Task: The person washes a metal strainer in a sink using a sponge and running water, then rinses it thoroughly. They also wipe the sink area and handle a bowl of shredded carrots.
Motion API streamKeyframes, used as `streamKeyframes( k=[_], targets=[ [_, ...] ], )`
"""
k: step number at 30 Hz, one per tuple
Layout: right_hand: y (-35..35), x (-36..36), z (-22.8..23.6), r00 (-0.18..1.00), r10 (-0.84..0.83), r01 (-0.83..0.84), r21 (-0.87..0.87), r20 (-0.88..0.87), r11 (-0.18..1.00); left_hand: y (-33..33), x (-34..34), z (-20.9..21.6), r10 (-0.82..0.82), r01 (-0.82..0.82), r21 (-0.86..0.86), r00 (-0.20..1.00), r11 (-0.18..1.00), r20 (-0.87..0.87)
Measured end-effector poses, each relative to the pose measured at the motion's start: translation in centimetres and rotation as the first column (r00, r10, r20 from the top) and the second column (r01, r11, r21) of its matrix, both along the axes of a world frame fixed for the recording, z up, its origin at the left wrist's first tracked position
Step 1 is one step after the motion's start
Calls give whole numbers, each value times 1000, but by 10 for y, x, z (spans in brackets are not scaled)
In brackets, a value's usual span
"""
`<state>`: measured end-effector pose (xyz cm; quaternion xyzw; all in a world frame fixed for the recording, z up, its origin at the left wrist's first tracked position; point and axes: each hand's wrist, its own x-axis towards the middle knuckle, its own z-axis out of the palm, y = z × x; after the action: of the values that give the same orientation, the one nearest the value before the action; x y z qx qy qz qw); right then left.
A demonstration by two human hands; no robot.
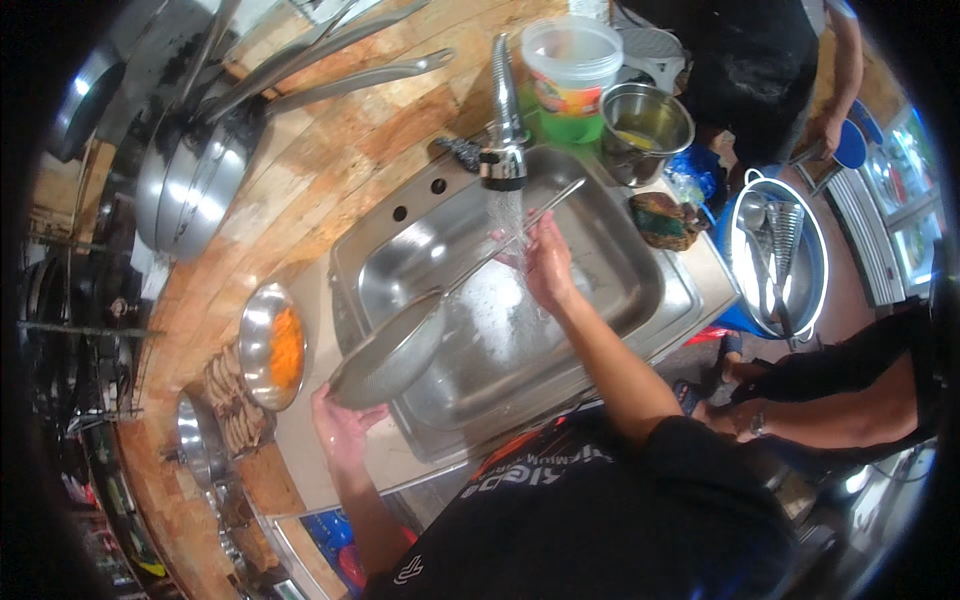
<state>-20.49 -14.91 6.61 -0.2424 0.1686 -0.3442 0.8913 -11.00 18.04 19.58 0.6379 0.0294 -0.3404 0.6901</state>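
Over the metal sink (640, 310) I hold a wide, shallow, long-handled strainer (390, 350), tilted with its bowl toward the lower left. My left hand (345, 425) is closed on the bowl's rim, thumb and fingers at its lower edge. Near the far end of the thin handle, my right hand (547, 262) has its fingers round the rod. Water runs from the faucet (503, 165) onto the handle beside my right hand and splashes into the basin. Part of the right fingers is hidden behind the handle and stream.
Left of the sink stands a metal bowl (262, 335) with orange shreds. Pans (200, 190) lean at the upper left. A plastic tub (570, 75) and a steel pot (647, 135) stand behind the sink. A blue basin (738, 270) of utensils is right. Other people stand nearby.
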Motion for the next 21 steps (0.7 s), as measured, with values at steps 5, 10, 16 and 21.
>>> streamKeyframes(
  k=[5, 10, 16, 21],
  targets=[
    [-19, -5, 25, 991, -39, 56, 128, -131, 990, 6, 2, -11, -117, 65, 341, 984, 938, 132],
    [-25, -15, 36, 978, -51, 81, 147, -202, 986, -6, -4, -45, -108, -153, 500, 884, 853, 454],
    [-26, -12, 30, 976, 86, -21, 310, -198, 950, -25, -17, -38, 227, -219, -59, 945, 974, 234],
    [-26, -18, -18, 981, 60, 23, 417, -183, 908, -34, -26, -32, 324, -321, -59, 899, 945, 294]
  ],
)
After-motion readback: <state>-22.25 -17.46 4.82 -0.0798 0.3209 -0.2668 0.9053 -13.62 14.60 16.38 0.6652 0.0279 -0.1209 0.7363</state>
